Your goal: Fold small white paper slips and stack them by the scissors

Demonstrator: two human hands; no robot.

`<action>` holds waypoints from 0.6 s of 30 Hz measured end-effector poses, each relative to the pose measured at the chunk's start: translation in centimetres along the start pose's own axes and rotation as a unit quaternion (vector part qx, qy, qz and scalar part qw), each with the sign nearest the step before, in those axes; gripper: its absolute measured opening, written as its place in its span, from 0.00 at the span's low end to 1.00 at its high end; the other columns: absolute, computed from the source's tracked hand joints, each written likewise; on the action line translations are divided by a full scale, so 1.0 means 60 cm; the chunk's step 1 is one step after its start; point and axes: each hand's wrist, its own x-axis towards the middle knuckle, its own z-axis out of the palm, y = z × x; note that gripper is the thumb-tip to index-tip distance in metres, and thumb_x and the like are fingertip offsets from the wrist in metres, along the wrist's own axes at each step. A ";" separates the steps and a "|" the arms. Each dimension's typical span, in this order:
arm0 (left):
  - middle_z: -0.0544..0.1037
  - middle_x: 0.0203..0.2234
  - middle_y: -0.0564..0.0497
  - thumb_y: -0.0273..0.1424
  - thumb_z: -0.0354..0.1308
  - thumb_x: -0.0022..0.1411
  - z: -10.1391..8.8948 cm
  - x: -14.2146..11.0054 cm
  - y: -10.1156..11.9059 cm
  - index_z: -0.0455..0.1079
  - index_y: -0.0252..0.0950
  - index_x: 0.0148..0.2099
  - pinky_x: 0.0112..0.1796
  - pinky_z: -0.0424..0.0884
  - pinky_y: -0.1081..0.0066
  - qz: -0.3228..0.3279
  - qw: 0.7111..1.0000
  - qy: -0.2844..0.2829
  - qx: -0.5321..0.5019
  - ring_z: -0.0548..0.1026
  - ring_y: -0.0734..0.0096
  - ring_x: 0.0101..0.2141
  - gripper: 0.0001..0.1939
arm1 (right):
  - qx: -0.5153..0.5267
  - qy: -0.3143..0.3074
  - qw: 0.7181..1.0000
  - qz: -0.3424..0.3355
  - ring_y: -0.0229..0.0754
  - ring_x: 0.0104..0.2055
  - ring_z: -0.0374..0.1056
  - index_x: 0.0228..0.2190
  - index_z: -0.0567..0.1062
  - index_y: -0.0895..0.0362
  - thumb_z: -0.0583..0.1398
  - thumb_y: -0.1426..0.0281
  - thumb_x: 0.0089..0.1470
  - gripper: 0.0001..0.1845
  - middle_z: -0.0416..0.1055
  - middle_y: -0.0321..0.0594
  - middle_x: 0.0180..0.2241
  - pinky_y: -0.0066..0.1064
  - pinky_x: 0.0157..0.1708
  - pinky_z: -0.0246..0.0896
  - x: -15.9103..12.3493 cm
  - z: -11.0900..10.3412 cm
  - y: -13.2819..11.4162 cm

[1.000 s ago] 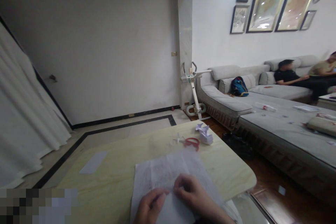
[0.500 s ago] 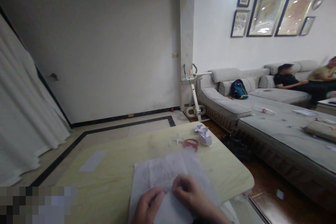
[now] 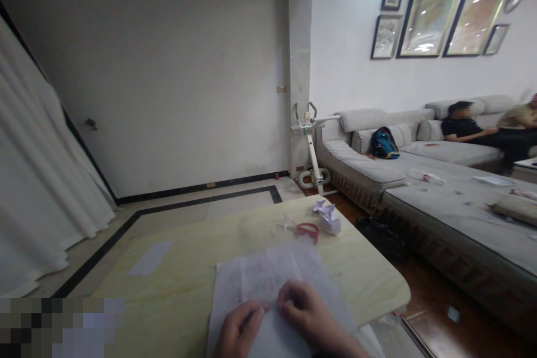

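Observation:
A printed sheet of paper [image 3: 243, 282], creased and slightly blurred, lies on the table under both hands. Between and below the hands is a plain, paler area of paper [image 3: 272, 335]; whether it is a second sheet or a folded part I cannot tell. My left hand [image 3: 243, 327] is closed, thumb and index finger pinched at the upper edge of this pale paper. Close beside it, my right hand [image 3: 304, 307] is curled in a pinch at the same edge. The fingertips of the two hands nearly meet. Beyond the sheet lie red-handled scissors [image 3: 308, 230].
Crumpled white paper [image 3: 329, 218] sits by the far right of the yellowish table [image 3: 180, 302]. A white paper strip [image 3: 150, 258] lies at left. Past the table are an exercise machine [image 3: 311, 151], a grey sofa [image 3: 440, 201] with a backpack [image 3: 385, 143], and two seated people.
The view shifts slightly as the head moves. Both hands keep their pinch at the paper, and nothing on the table visibly moves.

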 end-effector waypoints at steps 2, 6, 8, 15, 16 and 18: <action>0.84 0.37 0.49 0.41 0.60 0.55 -0.001 0.000 0.005 0.82 0.43 0.34 0.46 0.75 0.68 0.011 1.000 -0.005 -0.005 0.79 0.56 0.43 0.11 | 0.000 0.000 1.000 0.000 0.44 0.35 0.69 0.27 0.75 0.58 0.59 0.71 0.51 0.05 0.73 0.39 0.29 0.31 0.37 0.61 0.001 0.001 0.003; 0.85 0.35 0.50 0.42 0.60 0.55 -0.004 0.002 0.016 0.82 0.43 0.34 0.44 0.76 0.69 0.029 0.999 -0.026 -0.011 0.80 0.57 0.40 0.13 | -0.003 0.007 1.000 -0.003 0.44 0.35 0.69 0.27 0.75 0.58 0.59 0.72 0.51 0.05 0.74 0.39 0.29 0.31 0.38 0.61 0.001 0.002 0.007; 0.85 0.35 0.50 0.42 0.60 0.56 -0.005 0.003 0.018 0.82 0.43 0.34 0.44 0.75 0.69 0.024 0.999 -0.030 -0.007 0.80 0.57 0.41 0.12 | -0.001 0.008 1.000 -0.005 0.43 0.35 0.69 0.27 0.75 0.58 0.59 0.72 0.50 0.05 0.74 0.39 0.29 0.31 0.37 0.61 0.001 0.002 0.008; 0.84 0.37 0.51 0.41 0.57 0.57 -0.002 -0.001 0.012 0.81 0.42 0.37 0.44 0.74 0.69 0.006 1.000 -0.028 -0.004 0.78 0.56 0.43 0.14 | -0.001 0.006 1.000 -0.012 0.44 0.35 0.69 0.27 0.76 0.58 0.59 0.69 0.52 0.07 0.74 0.39 0.29 0.31 0.37 0.62 -0.001 -0.001 0.006; 0.84 0.37 0.51 0.41 0.57 0.58 -0.001 -0.002 0.012 0.81 0.42 0.37 0.44 0.74 0.69 0.006 1.000 -0.025 -0.003 0.78 0.57 0.42 0.14 | -0.002 0.007 1.000 -0.010 0.44 0.35 0.69 0.27 0.76 0.58 0.59 0.68 0.52 0.07 0.74 0.39 0.29 0.31 0.37 0.62 -0.001 -0.001 0.005; 0.84 0.36 0.50 0.42 0.57 0.58 0.000 -0.001 0.011 0.81 0.41 0.37 0.43 0.74 0.69 0.008 0.999 -0.035 -0.018 0.79 0.57 0.41 0.14 | -0.007 0.009 1.000 -0.004 0.44 0.35 0.69 0.27 0.76 0.59 0.59 0.68 0.52 0.08 0.74 0.40 0.29 0.32 0.38 0.62 -0.001 -0.001 -0.001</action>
